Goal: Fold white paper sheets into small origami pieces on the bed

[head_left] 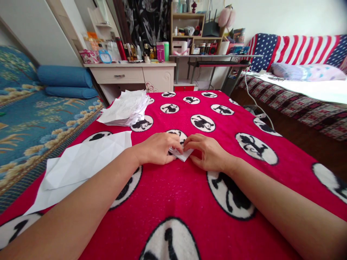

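Note:
Between my two hands, low over the red patterned cloth (pixel 168 195), is a small piece of folded white paper (pixel 184 155). My left hand (pixel 159 148) pinches its left side with thumb and fingers. On the right side, my right hand (pixel 207 151) grips the same paper, fingers curled and thumb underneath. Much of the paper is hidden behind the fingers. Creased white sheets (pixel 84 162) lie flat to the left, partly under my left forearm in the view. Beyond them rests a thick stack of papers (pixel 124 108), its edges uneven.
A pale dresser (pixel 159 77) crowded with bottles stands at the far side, beside a desk with shelves (pixel 187 36). A blue patterned bed or sofa (pixel 54 115) lies along the left. At right is a bed (pixel 292 104), with a white cable (pixel 257 101) hanging nearby.

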A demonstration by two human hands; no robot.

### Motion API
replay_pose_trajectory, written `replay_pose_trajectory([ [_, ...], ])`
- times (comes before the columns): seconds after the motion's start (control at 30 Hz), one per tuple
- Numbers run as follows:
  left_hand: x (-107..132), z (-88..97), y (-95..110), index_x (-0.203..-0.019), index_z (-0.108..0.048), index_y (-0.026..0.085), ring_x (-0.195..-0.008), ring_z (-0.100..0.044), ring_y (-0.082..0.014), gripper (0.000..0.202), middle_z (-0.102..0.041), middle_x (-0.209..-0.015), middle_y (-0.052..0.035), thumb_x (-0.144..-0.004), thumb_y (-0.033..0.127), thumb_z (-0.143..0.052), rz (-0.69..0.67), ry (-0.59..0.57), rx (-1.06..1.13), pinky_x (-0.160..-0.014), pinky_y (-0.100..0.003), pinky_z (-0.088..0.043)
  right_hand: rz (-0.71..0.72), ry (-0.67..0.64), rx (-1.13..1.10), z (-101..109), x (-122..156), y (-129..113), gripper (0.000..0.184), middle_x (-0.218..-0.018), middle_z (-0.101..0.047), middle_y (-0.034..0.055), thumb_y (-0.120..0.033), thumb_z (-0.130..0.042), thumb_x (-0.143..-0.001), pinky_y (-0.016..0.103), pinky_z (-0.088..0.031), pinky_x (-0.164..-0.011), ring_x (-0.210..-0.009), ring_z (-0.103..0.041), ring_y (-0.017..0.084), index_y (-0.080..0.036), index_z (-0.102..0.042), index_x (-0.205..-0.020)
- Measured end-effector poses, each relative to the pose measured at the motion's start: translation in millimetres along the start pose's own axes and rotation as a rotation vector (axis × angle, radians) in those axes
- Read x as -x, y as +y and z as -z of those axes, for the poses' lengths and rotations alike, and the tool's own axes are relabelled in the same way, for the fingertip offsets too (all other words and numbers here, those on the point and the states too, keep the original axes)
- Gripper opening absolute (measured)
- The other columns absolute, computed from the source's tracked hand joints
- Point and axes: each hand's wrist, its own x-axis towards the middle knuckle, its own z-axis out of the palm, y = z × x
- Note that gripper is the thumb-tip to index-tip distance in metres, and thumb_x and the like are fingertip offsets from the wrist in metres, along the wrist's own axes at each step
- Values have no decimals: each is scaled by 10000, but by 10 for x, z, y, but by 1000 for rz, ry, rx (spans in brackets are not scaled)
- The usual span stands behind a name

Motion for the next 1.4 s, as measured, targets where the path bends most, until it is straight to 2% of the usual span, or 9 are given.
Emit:
replay_pose_trajectory([
  [0.23, -10, -64, -28, -968, -679, 190, -838, -594, -171, 244, -647, -932, -53, -729, 214, -637, 20, 101, 23, -747, -252, -450, -33, 77, -20, -77, -27, 21, 210, -942, -638, 95, -112, -486, -826, 275, -426, -793, -903, -573, 186, -145, -654, -948],
  [0.37, -44, -176, -124, -850, -690, 166, -645, -566, -115, 122, -657, -751, -11, -781, 223, -606, 189, 265, 221, -605, -208, -423, -192, 163, -134, -114, -59, 45, 227, -771, -620, 50, -209, -439, -918, 234, -391, -645, -702, -542, 134, -144, -644, -845],
  [0.53, -90, -304, -154, -762, -707, 142, -531, -487, -82, 139, -590, -600, 31, -732, 271, -665, 364, 374, 441, -502, -182, -356, -349, 224, -288, -201, -97, 61, 227, -627, -554, -26, -376, -673, -779, 211, -292, -494, -548, -442, 92, -155, -623, -779],
  [0.63, -104, -328, -149, -709, -699, 127, -509, -466, -82, 180, -559, -560, 30, -711, 305, -677, 416, 391, 482, -473, -182, -329, -412, 249, -444, -220, -119, 41, 247, -545, -527, -36, -346, -613, -816, 204, -294, -463, -497, -446, 86, -160, -572, -659],
  [0.77, -107, -309, -143, -697, -697, 117, -505, -486, -90, 203, -584, -565, 10, -715, 317, -665, 465, 407, 509, -465, -181, -345, -488, 204, -672, -191, -125, 4, 264, -540, -580, -22, -319, -510, -864, 201, -364, -448, -447, -522, 97, -173, -548, -648],
  [1.0, -97, -290, -126, -673, -652, 117, -443, -492, -86, 273, -570, -509, 5, -757, 376, -639, 506, 389, 547, -423, -177, -354, -492, 214, -696, -187, -108, 15, 226, -579, -622, -3, -273, -496, -862, 211, -412, -471, -473, -575, 117, -167, -576, -679],
  [1.13, -88, -317, -190, -784, -653, 122, -523, -576, -106, 229, -644, -639, -15, -689, 323, -710, 464, 358, 718, -481, -193, -451, -485, 285, -596, -190, -103, 36, 236, -541, -614, -1, -305, -528, -864, 225, -411, -510, -491, -565, 126, -164, -627, -702],
  [1.3, -82, -331, -262, -824, -586, 146, -623, -656, -148, 226, -657, -693, -14, -657, 234, -710, 500, 475, 842, -527, -223, -517, -467, 341, -713, -168, -101, 46, 296, -708, -655, 25, -449, -590, -835, 243, -438, -583, -637, -591, 152, -162, -660, -819],
  [1.4, -82, -331, -269, -812, -559, 155, -653, -668, -146, 199, -656, -715, -6, -659, 184, -684, 491, 507, 844, -563, -233, -533, -455, 362, -709, -161, -94, 53, 379, -638, -566, 0, -489, -523, -873, 228, -360, -532, -589, -497, 119, -156, -629, -728],
])
